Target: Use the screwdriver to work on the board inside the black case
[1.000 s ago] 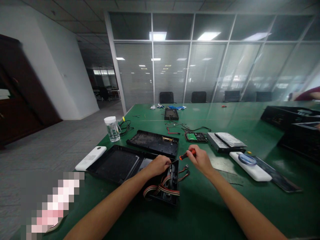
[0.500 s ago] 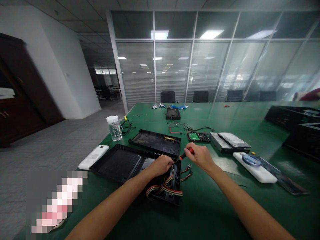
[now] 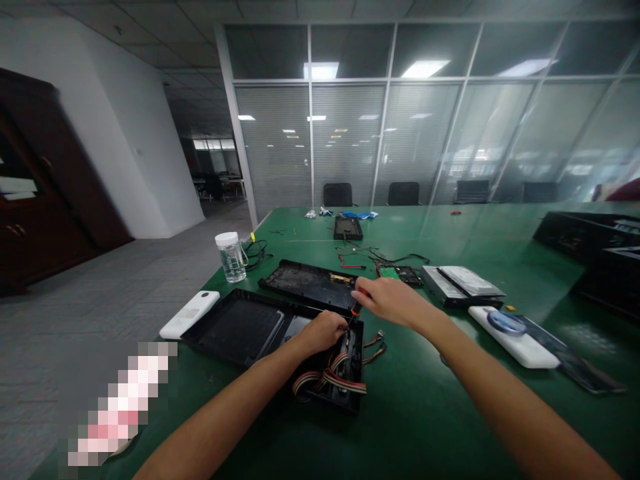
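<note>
My right hand point(image 3: 383, 297) is closed round the handle of an orange-and-black screwdriver point(image 3: 355, 310), held fairly upright with its shaft pointing down. Beneath it lies the right end of a black plastic casing point(image 3: 240, 327). My left hand point(image 3: 326, 329) rests over this casing, its fingers pinched together close to the screwdriver's tip; what they grip, if anything, is hidden. Striped ribbon cables point(image 3: 330, 383) loop out of the casing's near right part. Thin wires with connectors point(image 3: 377, 340) stick out on its right side. Behind it lies a second black casing part point(image 3: 300, 283).
Left stand a lidded clear bottle point(image 3: 231, 259) and a white phone-like slab point(image 3: 190, 315). Right of my hands are a circuit board point(image 3: 400, 273), silver-topped drives point(image 3: 463, 283) and a white device point(image 3: 515, 339). Black computer cases point(image 3: 590, 240) sit far right; cables point(image 3: 400, 259) lie behind.
My right hand has moved left and slightly up, over the casing, turning the screwdriver from slanted to nearly upright. My left hand has stayed almost in place.
</note>
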Available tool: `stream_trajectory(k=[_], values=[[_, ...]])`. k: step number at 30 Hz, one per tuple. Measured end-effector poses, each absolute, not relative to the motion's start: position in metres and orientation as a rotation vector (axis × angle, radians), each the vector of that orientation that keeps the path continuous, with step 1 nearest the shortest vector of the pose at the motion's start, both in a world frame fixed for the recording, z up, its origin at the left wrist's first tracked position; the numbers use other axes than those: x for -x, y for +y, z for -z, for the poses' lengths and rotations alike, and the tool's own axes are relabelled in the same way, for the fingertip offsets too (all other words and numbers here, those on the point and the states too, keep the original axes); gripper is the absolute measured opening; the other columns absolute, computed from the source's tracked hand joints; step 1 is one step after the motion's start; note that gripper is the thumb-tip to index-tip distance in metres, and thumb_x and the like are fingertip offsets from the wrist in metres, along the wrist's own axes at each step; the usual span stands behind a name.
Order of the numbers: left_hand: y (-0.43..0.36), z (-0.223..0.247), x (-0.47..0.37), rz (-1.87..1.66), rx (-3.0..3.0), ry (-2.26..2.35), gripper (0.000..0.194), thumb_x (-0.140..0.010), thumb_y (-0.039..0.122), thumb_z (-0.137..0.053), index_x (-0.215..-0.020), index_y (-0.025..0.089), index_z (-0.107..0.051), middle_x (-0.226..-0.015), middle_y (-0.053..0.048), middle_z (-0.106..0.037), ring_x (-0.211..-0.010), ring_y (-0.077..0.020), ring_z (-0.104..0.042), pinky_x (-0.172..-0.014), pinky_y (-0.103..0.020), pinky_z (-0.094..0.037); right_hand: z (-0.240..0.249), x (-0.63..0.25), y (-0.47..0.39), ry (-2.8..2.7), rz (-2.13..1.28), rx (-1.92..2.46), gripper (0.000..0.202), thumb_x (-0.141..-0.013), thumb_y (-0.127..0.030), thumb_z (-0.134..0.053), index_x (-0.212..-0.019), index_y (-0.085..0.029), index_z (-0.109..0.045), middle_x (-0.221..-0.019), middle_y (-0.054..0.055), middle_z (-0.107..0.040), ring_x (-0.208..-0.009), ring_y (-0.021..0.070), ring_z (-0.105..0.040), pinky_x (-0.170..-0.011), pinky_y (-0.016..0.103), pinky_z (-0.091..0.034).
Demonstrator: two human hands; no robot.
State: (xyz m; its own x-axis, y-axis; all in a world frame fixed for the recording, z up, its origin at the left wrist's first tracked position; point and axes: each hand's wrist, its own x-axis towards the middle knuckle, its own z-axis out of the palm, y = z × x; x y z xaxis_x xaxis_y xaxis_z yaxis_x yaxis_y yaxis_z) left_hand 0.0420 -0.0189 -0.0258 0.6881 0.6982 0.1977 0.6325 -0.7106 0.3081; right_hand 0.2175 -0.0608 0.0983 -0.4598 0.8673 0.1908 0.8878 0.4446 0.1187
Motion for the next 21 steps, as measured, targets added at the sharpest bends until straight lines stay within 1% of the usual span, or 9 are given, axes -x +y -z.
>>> stream_trajectory(k=[2, 5, 7, 9, 11, 13, 15, 18, 21], values=[[-0.019, 0.026, -0.042, -0.447, -2.685, 1.069, 0.018, -0.077, 0.011, -0.049, -0.079, 0.015, -0.067, -0.076, -0.004, -0.066, -0.071, -0.0143, -0.058, -0.066, -0.020, -0.039, -0.097, -0.216, -0.058, -2.528, 0.374, 1.657, 0.044, -0.090, -0.049, -0.026, -0.092, -0.017, -0.057, -0.078, 0.011, -0.065, -0.073, 0.0225, -0.061, -0.062, 0.028, -0.036], [-0.021, 0.025, -0.041, -0.450, -2.699, 1.071, 0.018, -0.077, 0.011, -0.049, -0.076, 0.015, -0.066, -0.075, -0.005, -0.066, -0.072, -0.0152, -0.059, -0.066, -0.021, -0.039, -0.096, -0.216, -0.056, -2.576, 0.288, 1.487, 0.035, -0.089, -0.045, -0.033, -0.101, -0.018, -0.053, -0.078, 0.008, -0.065, -0.071, 0.0201, -0.061, -0.060, 0.026, -0.036], [-0.022, 0.023, -0.041, -0.444, -2.704, 1.071, 0.018, -0.077, 0.011, -0.049, -0.075, 0.014, -0.066, -0.075, -0.005, -0.066, -0.073, -0.0158, -0.059, -0.067, -0.021, -0.039, -0.096, -0.217, -0.055, -2.600, 0.249, 1.402, 0.031, -0.089, -0.043, -0.035, -0.095, -0.020, -0.055, -0.074, 0.006, -0.065, -0.067, 0.0187, -0.060, -0.058, 0.026, -0.035], [-0.023, 0.022, -0.041, -0.433, -2.696, 1.080, 0.018, -0.077, 0.011, -0.048, -0.074, 0.014, -0.066, -0.075, -0.005, -0.066, -0.074, -0.0161, -0.059, -0.068, -0.021, -0.039, -0.096, -0.218, -0.056, -2.555, 0.275, 1.436, 0.036, -0.088, -0.047, -0.035, -0.084, -0.019, -0.057, -0.068, 0.006, -0.062, -0.063, 0.0189, -0.059, -0.056, 0.026, -0.033], [-0.024, 0.020, -0.041, -0.427, -2.689, 1.086, 0.018, -0.077, 0.012, -0.048, -0.074, 0.014, -0.065, -0.075, -0.005, -0.065, -0.075, -0.0163, -0.059, -0.068, -0.021, -0.040, -0.097, -0.219, -0.056, -2.522, 0.235, 1.435, 0.036, -0.087, -0.049, -0.037, -0.084, -0.019, -0.056, -0.066, 0.005, -0.061, -0.061, 0.0182, -0.057, -0.054, 0.025, -0.033], [-0.024, 0.020, -0.040, -0.430, -2.693, 1.080, 0.017, -0.078, 0.012, -0.048, -0.076, 0.014, -0.065, -0.076, -0.005, -0.065, -0.076, -0.0164, -0.059, -0.069, -0.022, -0.040, -0.094, -0.224, -0.056, -2.528, 0.128, 1.353, 0.030, -0.085, -0.046, -0.041, -0.088, -0.020, -0.056, -0.068, 0.003, -0.061, -0.061, 0.0166, -0.056, -0.054, 0.024, -0.032], [-0.024, 0.021, -0.040, -0.444, -2.709, 1.061, 0.017, -0.078, 0.011, -0.047, -0.080, 0.014, -0.064, -0.080, -0.006, -0.065, -0.078, -0.0166, -0.058, -0.072, -0.022, -0.041, -0.086, -0.233, -0.055, -2.474, 0.039, 1.300, 0.026, -0.084, -0.044, -0.044, -0.085, -0.021, -0.056, -0.066, 0.001, -0.059, -0.061, 0.0152, -0.054, -0.054, 0.024, -0.032], [-0.024, 0.024, -0.040, -0.464, -2.742, 1.028, 0.019, -0.081, 0.011, -0.046, -0.089, 0.014, -0.063, -0.088, -0.007, -0.063, -0.085, -0.0171, -0.057, -0.078, -0.024, -0.041, -0.058, -0.259, -0.046, -2.239, -0.244, 1.245, 0.028, -0.082, -0.045, -0.045, -0.077, -0.020, -0.055, -0.058, -0.002, -0.052, -0.053, 0.0127, -0.049, -0.052, 0.024, -0.032], [-0.023, 0.026, -0.040, -0.456, -2.774, 1.025, 0.018, -0.082, 0.013, -0.046, -0.091, 0.014, -0.062, -0.090, -0.007, -0.062, -0.087, -0.0171, -0.056, -0.081, -0.024, -0.041, -0.017, -0.291, -0.032, -1.702, -0.817, 1.118, 0.030, -0.084, -0.046, -0.037, -0.077, -0.020, -0.050, -0.046, -0.007, -0.038, -0.037, 0.0096, -0.035, -0.040, 0.022, -0.030]])
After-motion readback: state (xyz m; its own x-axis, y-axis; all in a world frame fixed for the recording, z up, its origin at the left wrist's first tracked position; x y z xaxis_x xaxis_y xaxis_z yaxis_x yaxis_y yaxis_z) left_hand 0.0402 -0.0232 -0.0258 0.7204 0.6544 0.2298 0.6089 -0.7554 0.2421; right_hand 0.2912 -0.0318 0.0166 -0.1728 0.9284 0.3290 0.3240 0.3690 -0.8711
